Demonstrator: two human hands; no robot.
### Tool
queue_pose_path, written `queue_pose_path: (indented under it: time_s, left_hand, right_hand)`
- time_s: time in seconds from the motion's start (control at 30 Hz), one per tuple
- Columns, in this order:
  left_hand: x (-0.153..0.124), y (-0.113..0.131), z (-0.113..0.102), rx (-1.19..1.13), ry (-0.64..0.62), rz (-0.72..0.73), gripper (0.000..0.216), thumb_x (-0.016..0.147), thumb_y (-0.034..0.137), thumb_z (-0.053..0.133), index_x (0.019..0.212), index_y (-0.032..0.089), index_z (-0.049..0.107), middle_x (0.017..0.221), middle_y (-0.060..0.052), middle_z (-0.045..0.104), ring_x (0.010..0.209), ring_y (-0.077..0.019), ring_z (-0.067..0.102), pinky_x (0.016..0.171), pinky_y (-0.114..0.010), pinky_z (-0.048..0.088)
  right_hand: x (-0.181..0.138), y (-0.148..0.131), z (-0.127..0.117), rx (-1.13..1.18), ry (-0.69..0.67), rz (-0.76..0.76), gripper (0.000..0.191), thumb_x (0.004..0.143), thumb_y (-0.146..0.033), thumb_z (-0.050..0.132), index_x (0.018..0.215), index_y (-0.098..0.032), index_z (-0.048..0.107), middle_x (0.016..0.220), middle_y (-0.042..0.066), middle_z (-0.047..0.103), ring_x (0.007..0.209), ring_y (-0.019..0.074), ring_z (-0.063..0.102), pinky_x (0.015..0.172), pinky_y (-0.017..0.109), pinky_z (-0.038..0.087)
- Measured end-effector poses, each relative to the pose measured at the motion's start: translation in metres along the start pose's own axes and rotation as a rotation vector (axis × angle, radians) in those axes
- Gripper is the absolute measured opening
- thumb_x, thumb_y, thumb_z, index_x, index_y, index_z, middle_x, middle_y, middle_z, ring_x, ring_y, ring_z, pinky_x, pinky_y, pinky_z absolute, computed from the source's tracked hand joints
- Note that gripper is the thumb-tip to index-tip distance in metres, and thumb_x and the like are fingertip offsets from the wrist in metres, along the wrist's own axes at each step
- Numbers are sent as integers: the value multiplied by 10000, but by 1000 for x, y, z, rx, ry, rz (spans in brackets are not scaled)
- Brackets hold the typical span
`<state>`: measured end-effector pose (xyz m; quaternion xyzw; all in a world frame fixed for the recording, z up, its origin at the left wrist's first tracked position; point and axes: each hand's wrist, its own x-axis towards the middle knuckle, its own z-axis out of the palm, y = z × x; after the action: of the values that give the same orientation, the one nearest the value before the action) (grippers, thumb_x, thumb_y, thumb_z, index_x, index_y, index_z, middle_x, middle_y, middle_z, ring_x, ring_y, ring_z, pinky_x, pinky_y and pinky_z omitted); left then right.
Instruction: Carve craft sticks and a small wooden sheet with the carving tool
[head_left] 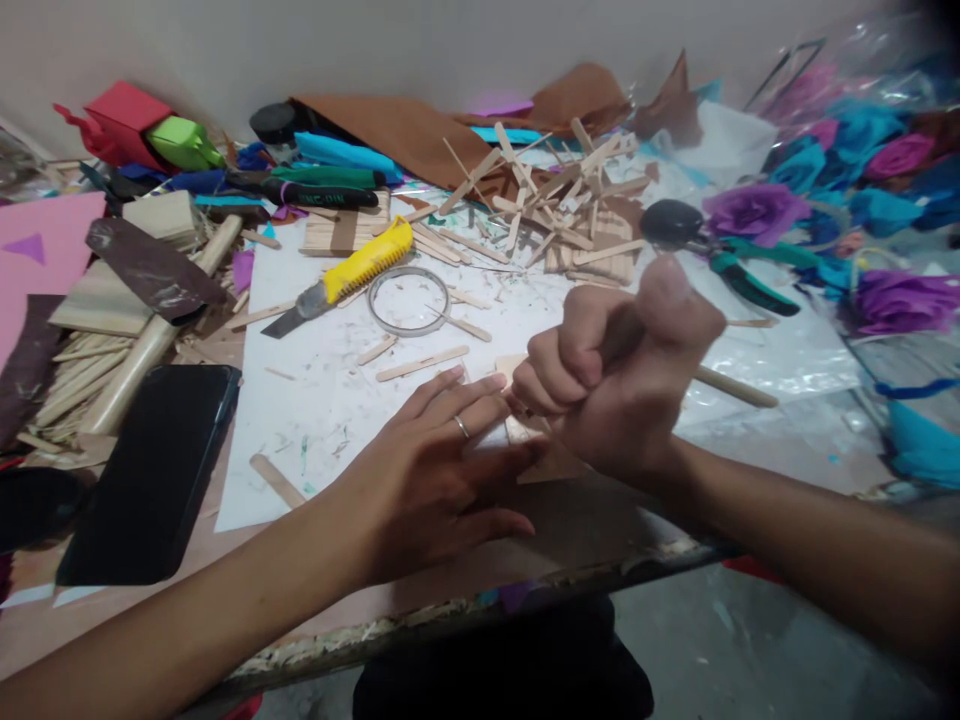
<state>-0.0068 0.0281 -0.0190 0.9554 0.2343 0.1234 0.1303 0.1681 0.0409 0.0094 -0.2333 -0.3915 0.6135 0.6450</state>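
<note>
My left hand (442, 470) lies palm down near the front edge of the table, fingers spread, with a ring on one of them. Its fingertips reach toward a small pale wooden piece (525, 432), partly covered by my hands. Just above that piece, my right hand (615, 370) is closed in an upright fist, thumb on top. A dark, narrow bit shows between its fingers and palm, but what it is stays hidden. A flat craft stick (422, 363) rests on the white sheet (337, 400) beyond my left fingers.
A yellow box cutter (367, 262) with its blade out lies beside a tape ring (409, 301). Behind are a pile of craft sticks (555, 195) and brown paper (405, 135). A black phone (150, 475) lies left; pliers (750, 283) and paper flowers (757, 212) are right.
</note>
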Motion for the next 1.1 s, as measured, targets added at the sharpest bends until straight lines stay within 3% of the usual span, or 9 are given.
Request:
queue_pose_path:
  time_s: [0.27,0.53,0.67,0.8,0.9,0.97,1.1]
  left_hand:
    - [1,1,-1,-1,3,18,595,974,643,578,1436,272,637,1530,-164,535,1489,-362,437,1257,-597,296]
    - [-2,-1,4,4,10,13,526,979,632,578,1405,336,669,1512,-136,560,1466,-367,463,1233,-617,317]
    - [-3,-2,6,1,29,10,504,965,613,618,1385,343,684,1523,-134,557,1449,-361,484,1227,-618,321]
    - [-5,-3,7,19,69,34,510,951,571,666,1397,325,674,1518,-152,567,1449,-375,488,1215,-626,333]
    - [-7,-7,9,9,110,51,506,940,553,692,1393,329,665,1501,-146,585,1452,-359,492,1210,-609,349]
    - [-7,-9,10,20,102,74,519,937,548,699,1404,326,648,1494,-144,588,1457,-356,488,1212,-607,351]
    - [-3,-3,14,63,157,87,368,970,413,701,1322,307,673,1369,-90,674,1400,-307,552,1233,-566,353]
  right_hand:
    - [-5,5,-3,-40,-12,-42,718,911,-740,543,467,-218,329,386,-70,187,334,65,167,346,250,116]
    - [-8,7,-9,23,-69,-33,698,961,-743,461,505,-222,369,401,-70,223,337,74,156,341,246,133]
    - [-6,10,-10,38,-38,-8,687,943,-707,530,490,-221,356,392,-77,218,333,69,133,341,246,130]
    - [3,-15,-2,59,46,4,744,926,-728,527,471,-211,246,383,-79,137,321,63,74,325,245,78]
    - [8,-49,3,61,144,-85,689,1035,-580,455,534,-192,186,452,-75,114,375,61,72,377,223,100]
    - [8,-61,4,-21,108,-157,686,1060,-516,471,530,-184,190,440,-71,151,363,63,106,367,231,123]
    - [8,-47,-2,-21,115,-165,722,978,-643,532,477,-198,265,403,-65,137,342,66,61,346,257,41]
